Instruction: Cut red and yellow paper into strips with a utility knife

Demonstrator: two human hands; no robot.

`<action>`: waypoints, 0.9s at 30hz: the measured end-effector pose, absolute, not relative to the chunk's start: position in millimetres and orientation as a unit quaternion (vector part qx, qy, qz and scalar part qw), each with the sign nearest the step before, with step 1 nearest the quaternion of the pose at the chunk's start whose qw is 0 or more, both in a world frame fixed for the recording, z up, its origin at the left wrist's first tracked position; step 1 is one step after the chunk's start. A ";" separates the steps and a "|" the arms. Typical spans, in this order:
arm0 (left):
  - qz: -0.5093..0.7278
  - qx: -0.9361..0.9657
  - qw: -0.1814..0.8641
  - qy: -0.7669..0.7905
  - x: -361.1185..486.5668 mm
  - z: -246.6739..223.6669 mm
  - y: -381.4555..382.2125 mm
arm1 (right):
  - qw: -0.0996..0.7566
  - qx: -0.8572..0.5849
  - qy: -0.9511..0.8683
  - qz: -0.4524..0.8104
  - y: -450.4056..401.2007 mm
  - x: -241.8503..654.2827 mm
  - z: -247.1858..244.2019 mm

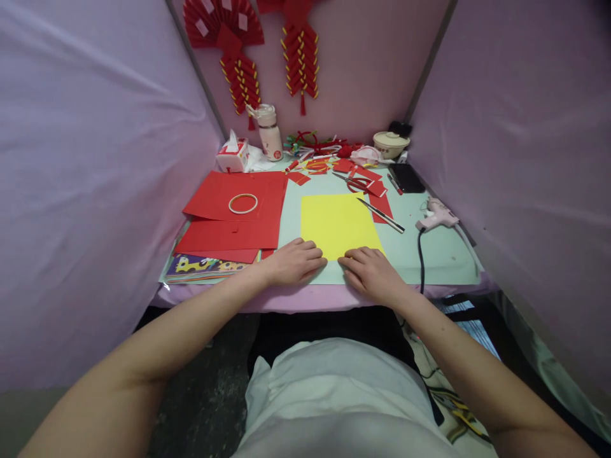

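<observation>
A sheet of yellow paper lies flat on the pale green table mat in front of me. My left hand is at its near left corner, fingers bent over the edge and closed on it. At the near right corner, my right hand has its fingers curled on the same edge. Both thumbs are mostly hidden under the fingers. Touching the sheet's right side is a slim pointed tool with a dark and white handle. Just beyond the sheet lie red-handled scissors.
Red card sheets are stacked left, with a pale ring on top. A pink glue gun with a black cord rests right, near a phone. Behind stand a bottle, a tissue box, a lidded bowl and red scraps.
</observation>
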State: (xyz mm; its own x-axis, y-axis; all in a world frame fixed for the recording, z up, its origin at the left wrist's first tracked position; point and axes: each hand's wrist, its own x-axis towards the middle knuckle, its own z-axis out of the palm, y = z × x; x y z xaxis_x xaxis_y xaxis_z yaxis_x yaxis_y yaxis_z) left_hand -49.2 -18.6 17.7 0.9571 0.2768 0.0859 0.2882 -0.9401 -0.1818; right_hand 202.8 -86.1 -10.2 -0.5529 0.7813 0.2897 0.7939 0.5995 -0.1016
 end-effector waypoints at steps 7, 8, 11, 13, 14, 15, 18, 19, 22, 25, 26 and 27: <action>-0.027 -0.982 0.090 -0.164 -63.4 17.9 -23.0 | 0.155 -0.448 -0.881 -0.015 -86.2 203.1 -9.8; -0.029 -0.982 0.088 -0.167 -64.8 17.5 -23.8 | 0.153 -0.448 -0.881 -0.016 -86.0 203.0 -9.1; -0.033 -0.980 0.087 -0.178 -68.4 16.3 -26.6 | 0.151 -0.450 -0.880 -0.026 -85.6 200.7 -7.2; -0.037 -0.978 0.085 -0.185 -70.2 15.5 -28.6 | 0.160 -0.447 -0.880 -0.033 -85.5 196.4 -7.0; -0.038 -0.978 0.082 -0.189 -70.8 15.2 -29.4 | 0.166 -0.441 -0.881 -0.033 -85.5 193.2 -7.4; -0.040 -0.977 0.080 -0.193 -71.4 14.8 -30.3 | 0.171 -0.434 -0.884 -0.030 -85.5 189.3 -8.0; -0.040 -0.975 0.074 -0.205 -72.6 13.3 -32.8 | 0.179 -0.418 -0.890 -0.020 -86.4 176.2 -11.1; -0.040 -0.974 0.075 -0.211 -73.1 12.6 -33.9 | 0.180 -0.420 -0.889 -0.019 -87.0 172.2 -12.2; -0.049 -0.968 0.082 -0.234 -75.4 9.2 -39.1 | 0.183 -0.437 -0.880 -0.022 -89.9 164.0 -14.8; -0.062 -0.960 0.090 -0.258 -78.2 4.9 -45.9 | 0.187 -0.447 -0.874 -0.033 -92.9 161.5 -16.5; -0.066 -0.958 0.093 -0.265 -78.9 3.5 -48.1 | 0.187 -0.449 -0.873 -0.037 -93.6 161.4 -16.8; -0.068 -0.955 0.096 -0.271 -79.6 2.3 -50.1 | 0.186 -0.450 -0.872 -0.040 -94.0 161.5 -17.0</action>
State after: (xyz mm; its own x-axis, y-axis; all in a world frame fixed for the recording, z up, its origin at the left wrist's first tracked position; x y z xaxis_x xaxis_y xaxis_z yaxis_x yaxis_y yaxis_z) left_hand -79.6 -50.1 2.3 0.8438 0.5046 0.1826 0.5308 -0.8348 -0.1458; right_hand 161.5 -94.0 -17.0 -0.5256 0.7709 0.3598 0.8004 0.5914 -0.0978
